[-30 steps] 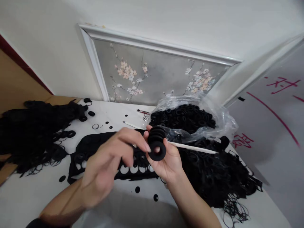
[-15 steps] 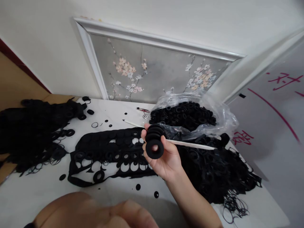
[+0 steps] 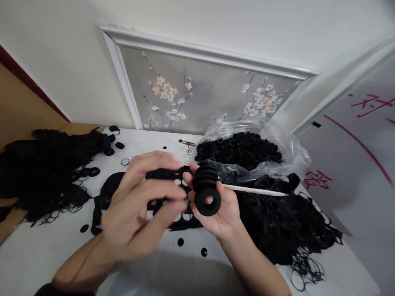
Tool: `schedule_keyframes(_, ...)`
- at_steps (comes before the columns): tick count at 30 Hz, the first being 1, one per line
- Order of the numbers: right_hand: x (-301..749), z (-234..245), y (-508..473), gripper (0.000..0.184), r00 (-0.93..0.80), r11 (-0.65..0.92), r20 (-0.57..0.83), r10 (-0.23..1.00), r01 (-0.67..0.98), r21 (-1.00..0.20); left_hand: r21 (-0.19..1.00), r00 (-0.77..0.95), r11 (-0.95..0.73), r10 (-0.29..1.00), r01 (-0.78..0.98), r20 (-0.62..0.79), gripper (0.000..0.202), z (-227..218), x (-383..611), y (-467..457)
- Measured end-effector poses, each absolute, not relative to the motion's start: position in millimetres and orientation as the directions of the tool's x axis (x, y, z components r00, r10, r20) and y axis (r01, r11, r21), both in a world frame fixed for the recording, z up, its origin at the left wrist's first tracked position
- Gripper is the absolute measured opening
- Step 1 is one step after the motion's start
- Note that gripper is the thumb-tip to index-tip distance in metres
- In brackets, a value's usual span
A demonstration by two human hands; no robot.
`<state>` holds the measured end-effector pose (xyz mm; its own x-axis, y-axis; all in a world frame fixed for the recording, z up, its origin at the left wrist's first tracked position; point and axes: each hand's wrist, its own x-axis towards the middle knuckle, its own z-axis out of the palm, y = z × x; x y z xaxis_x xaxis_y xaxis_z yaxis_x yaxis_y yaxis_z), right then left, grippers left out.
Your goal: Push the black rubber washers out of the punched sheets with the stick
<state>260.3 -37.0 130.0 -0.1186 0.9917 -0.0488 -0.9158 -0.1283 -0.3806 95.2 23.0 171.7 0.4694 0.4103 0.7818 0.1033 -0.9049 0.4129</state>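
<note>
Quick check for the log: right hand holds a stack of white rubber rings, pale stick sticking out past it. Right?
Black, not white: the head view shows the right hand holding a stack of black rubber rings, pale stick sticking out past it.

WE WEAR: a black sleeve (image 3: 63,292) at the frame's lower edge, well behind our left fingers (image 3: 160,191), its edge on our left forearm (image 3: 83,265) | BARE: our left hand (image 3: 135,205), our right hand (image 3: 226,220), our right forearm (image 3: 251,263) | NAILS: short, just past the fingertips
</note>
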Motion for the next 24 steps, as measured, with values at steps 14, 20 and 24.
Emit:
schedule_keyframes(14,264.2,125.4,-31.6,0.051,-0.171,-0.160,-0.013,0.985,-0.886,-0.436,0.177,0.590,-0.953,0.292,0.245,0.753,0.020,173.0,113.3,33.9)
schedule_keyframes(20,265.5,120.7,-29.2,0.049,-0.204,-0.184,-0.002,0.979,-0.877,-0.444,0.137,0.659,-0.970,0.238,0.202,0.713,0.016,174.2,112.3,40.2)
schedule_keyframes(24,267.8,117.5,-26.9,0.047,-0.218,-0.195,0.000,0.976,-0.872,-0.449,0.199,0.691,-0.964,0.264,0.174,0.674,0.013,174.0,112.1,46.7)
